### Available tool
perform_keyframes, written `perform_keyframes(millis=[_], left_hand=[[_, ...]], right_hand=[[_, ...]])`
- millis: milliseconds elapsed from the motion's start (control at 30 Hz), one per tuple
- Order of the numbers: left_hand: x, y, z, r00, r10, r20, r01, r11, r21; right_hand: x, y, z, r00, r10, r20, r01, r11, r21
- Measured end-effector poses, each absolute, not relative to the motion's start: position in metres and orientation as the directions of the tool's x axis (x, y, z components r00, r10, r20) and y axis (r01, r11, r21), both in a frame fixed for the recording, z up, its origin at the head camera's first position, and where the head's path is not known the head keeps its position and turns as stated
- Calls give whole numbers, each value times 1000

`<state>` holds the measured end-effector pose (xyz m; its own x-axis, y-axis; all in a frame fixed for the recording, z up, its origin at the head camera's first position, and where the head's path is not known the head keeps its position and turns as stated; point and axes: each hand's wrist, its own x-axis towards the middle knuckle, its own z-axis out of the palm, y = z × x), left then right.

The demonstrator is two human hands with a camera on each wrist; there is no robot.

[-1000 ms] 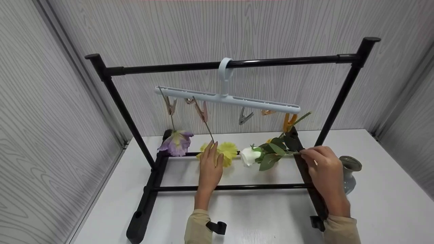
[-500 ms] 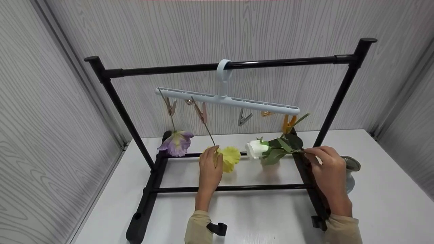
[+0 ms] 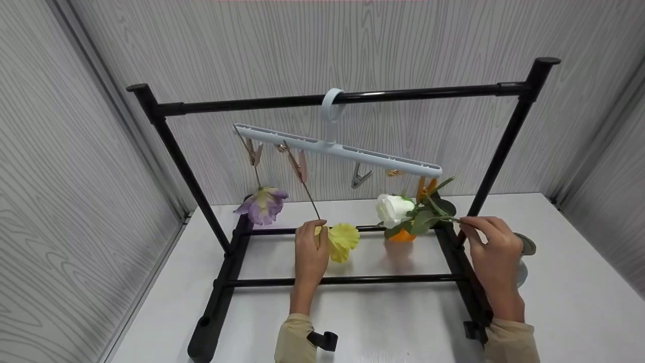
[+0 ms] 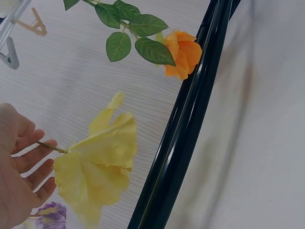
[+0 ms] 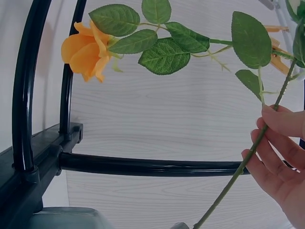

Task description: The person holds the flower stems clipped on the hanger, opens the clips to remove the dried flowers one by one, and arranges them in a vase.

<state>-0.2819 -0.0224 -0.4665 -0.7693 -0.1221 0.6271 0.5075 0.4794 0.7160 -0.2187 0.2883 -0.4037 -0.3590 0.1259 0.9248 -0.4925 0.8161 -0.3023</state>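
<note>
Pinched in my left hand (image 3: 311, 252), the thin stem of a yellow flower (image 3: 343, 242) also runs up to a pink clothespin (image 3: 303, 166) on the hanger. My left wrist view shows the yellow flower (image 4: 97, 164) just beyond the fingertips. My right hand (image 3: 495, 257) holds the stem of a white rose (image 3: 395, 210) between thumb and fingers, and in the right wrist view the long stem (image 5: 228, 186) crosses the fingers. An orange rose (image 5: 86, 51) hangs from an orange clothespin (image 3: 427, 188), mostly behind the white one in the head view. The light blue hanger (image 3: 388, 162) tilts down to the right.
A black rack (image 3: 262, 104) carries the hanger on its top bar. A purple flower (image 3: 262, 205) hangs from a clip (image 3: 254, 153) at left. A grey clip (image 3: 360, 177) holds nothing. Behind my right hand, a vase (image 3: 527, 244) is partly hidden.
My right hand has moved right with the white rose, which has shifted right and up. My left hand has lowered slightly with the yellow flower. The hanger tilts more, its right end lower.
</note>
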Motion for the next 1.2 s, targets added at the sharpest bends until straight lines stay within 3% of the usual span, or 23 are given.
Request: perform_keyframes(millis=[433,800,1067,1200], left_hand=[[-283,-19,-467,-737,-166,656,531,458,713],[-282,-20,-464,-708,-188,681,578,398,712],[-281,-20,-462,-689,-170,704,608,393,690],[-282,-20,-462,-703,-168,691,600,383,703]], right_hand=[[-222,304,-405,-303,366,880,-457,755,-471],[-216,317,-407,-418,598,683,-270,636,-723],[-213,325,-405,-473,662,581,-171,578,-798],[-213,326,-403,-457,687,565,-135,574,-807]])
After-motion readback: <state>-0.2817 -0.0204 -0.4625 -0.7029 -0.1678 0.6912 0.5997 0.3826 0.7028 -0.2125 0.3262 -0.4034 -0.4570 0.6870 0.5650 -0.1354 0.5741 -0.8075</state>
